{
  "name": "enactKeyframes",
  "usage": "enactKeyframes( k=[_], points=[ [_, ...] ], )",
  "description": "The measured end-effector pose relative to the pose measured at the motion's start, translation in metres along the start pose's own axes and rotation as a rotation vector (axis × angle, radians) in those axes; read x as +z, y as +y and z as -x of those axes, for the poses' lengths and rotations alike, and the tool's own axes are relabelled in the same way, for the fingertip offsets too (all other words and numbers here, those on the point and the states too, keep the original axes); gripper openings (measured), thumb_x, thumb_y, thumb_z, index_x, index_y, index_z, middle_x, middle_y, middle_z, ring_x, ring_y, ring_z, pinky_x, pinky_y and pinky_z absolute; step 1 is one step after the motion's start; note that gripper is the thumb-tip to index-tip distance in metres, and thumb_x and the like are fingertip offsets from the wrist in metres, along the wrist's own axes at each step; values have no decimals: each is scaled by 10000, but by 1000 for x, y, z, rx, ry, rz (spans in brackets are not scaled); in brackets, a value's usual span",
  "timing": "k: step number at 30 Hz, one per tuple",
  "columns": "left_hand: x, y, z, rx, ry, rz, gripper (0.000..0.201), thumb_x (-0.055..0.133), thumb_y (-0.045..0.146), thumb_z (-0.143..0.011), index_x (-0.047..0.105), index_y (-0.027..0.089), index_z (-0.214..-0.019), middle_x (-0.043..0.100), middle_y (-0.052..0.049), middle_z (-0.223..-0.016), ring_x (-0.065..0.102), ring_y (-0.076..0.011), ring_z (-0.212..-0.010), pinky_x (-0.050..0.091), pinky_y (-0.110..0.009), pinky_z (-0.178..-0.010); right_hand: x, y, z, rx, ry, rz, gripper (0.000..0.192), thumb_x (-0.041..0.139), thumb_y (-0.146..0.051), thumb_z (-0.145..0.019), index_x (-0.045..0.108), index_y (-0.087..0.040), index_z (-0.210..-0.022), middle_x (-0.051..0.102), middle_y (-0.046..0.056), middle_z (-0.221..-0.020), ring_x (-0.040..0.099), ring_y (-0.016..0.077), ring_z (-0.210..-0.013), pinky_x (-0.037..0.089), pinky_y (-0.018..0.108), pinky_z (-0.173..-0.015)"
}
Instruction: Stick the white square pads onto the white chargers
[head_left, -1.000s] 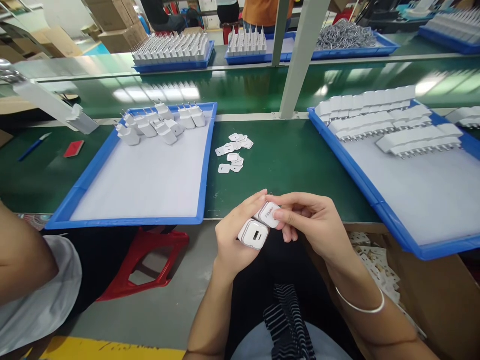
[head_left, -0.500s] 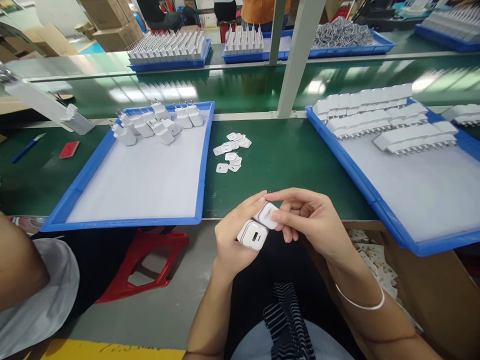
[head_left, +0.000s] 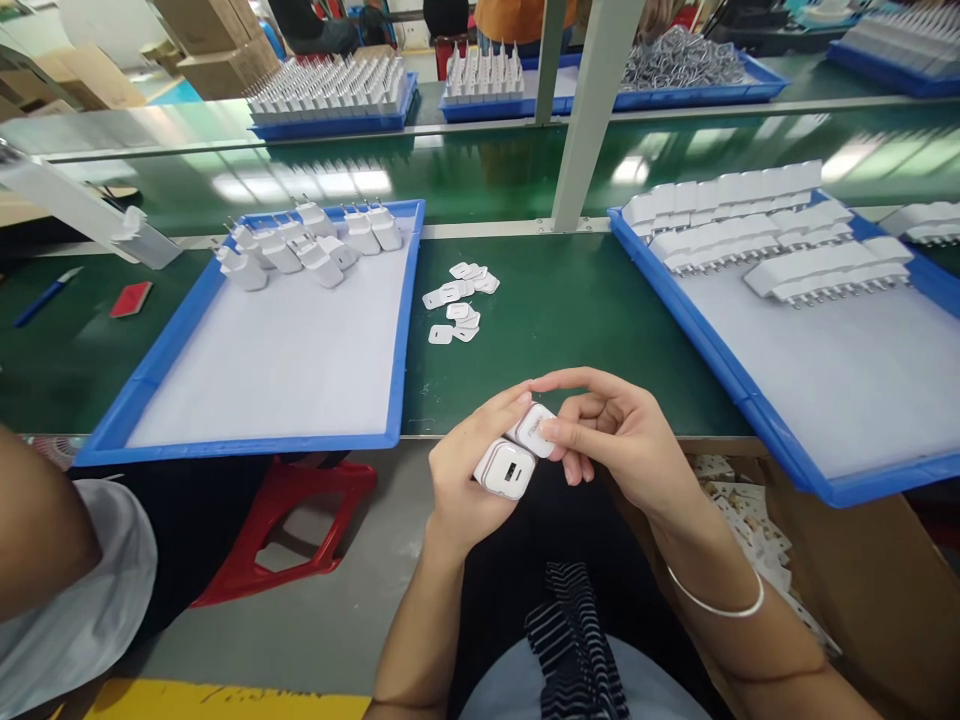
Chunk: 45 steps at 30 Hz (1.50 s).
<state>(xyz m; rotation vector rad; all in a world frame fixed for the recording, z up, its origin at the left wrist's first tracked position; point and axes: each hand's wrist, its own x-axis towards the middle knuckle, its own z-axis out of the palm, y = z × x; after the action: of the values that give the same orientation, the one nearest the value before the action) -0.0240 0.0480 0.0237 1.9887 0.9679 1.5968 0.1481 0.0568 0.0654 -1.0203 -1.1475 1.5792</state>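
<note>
My left hand is closed around two white plug chargers side by side. The nearer charger shows its end face with a dark USB slot and a narrower slot. On the end of the farther one is a white face plate with faint marking. My right hand has its thumb on this plate, its index finger stretched to my left fingertips and its other fingers curled. Whether the plate is fully seated I cannot tell. Several loose white face plates lie on the green table beyond my hands.
A blue-rimmed tray at left holds several upright plug chargers. Another blue-rimmed tray at right carries rows of chargers. A metal post rises behind the table. At left are a co-worker's arm and a red stool.
The surroundings shift slightly left and up in the view. Both hands keep nearly the same hold, with my right thumb still on the face plate.
</note>
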Motion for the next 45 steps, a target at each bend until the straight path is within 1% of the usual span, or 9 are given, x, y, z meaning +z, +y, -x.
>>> enactKeyframes(
  k=[7,13,19,24,27,30,33,39,45],
  points=[
    [2,1,0,-15,-6,-27,589,730,29,-799,646,226,-1348,709,-83,-1329,730,-233,-1150,634,-329,-966,1,0,1,-31,25,28,243,804,-284,-828,717,-198,-1038,621,-63,-582,545,65,-401,398,170,-375],
    [7,2,2,-80,28,-21,563,810,87,-757,683,210,-1292,736,-86,-1277,761,-224,-1068,647,-306,-932,2,0,-2,-71,66,68,186,790,-263,-826,706,-198,-978,494,-92,-533,455,55,-427,333,179,-385],
    [11,3,1,-336,57,134,469,867,125,-711,749,199,-1158,783,-80,-1158,778,-217,-997,649,-292,-899,7,14,-5,-80,125,61,233,813,-295,-813,678,-201,-977,382,-126,-478,369,45,-429,289,198,-450],
    [3,-7,5,-505,49,353,479,881,134,-699,753,212,-1154,786,-85,-1147,767,-225,-1046,627,-289,-936,4,14,-17,-22,-6,45,364,785,-408,-829,635,-204,-1090,479,-108,-515,408,66,-439,314,210,-446],
    [-5,-15,10,-545,109,448,482,880,141,-701,744,209,-1158,776,-103,-1172,765,-264,-1056,625,-364,-961,-2,4,-39,-81,18,245,310,718,-424,-878,656,-202,-1085,534,-76,-585,451,83,-485,362,229,-479],
    [-9,-18,16,-588,137,471,477,880,163,-706,737,201,-1160,765,-119,-1196,764,-287,-1048,609,-434,-992,-2,-6,-77,-169,104,699,185,711,-313,-888,695,-194,-1029,644,-22,-744,566,115,-646,453,262,-627],
    [-8,-18,19,-609,125,456,476,886,190,-702,740,191,-1154,763,-129,-1196,745,-304,-1098,578,-472,-1037,11,-10,-120,-155,78,1088,167,700,-253,-892,739,-186,-1040,731,49,-986,652,183,-862,479,313,-764],
    [-7,-16,21,-620,121,476,454,877,210,-715,740,197,-1148,753,-127,-1217,733,-302,-1120,570,-466,-1034,41,-5,-171,-108,112,1265,229,738,-255,-839,772,-142,-1035,748,142,-1095,678,317,-1018,483,389,-825],
    [-9,-18,23,-616,93,543,449,864,206,-738,739,226,-1169,750,-111,-1227,734,-285,-1109,568,-434,-1011,40,2,-184,-66,87,1318,325,814,-263,-750,773,-158,-1055,759,112,-1067,683,276,-954,469,328,-732]
  ],
)
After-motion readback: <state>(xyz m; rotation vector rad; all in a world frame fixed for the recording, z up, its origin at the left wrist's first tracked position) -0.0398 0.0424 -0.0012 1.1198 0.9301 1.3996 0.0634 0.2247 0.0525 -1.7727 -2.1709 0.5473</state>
